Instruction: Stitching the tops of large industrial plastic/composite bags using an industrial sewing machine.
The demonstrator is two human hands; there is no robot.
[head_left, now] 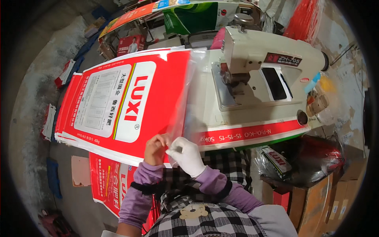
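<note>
My left hand [154,149], bare, is closed with its fingertips at the near corner of a clear plastic liner [185,104]. Right beside it my right hand [187,157], in a white glove, pinches the same plastic between thumb and forefinger. The liner sticks out of the open end of a red and white woven sack [158,98], the top one of a flat stack. Just right of the plastic stands a cream-coloured industrial sewing machine [272,75], whose needle head [235,77] neither hand touches.
A red printed strip [252,130] runs along the machine bed's near edge. Below the stack hangs another red sack [108,177]. A dark plastic bag [316,158] lies over cardboard boxes [312,205] at the lower right. Red strands [303,21] hang at the upper right.
</note>
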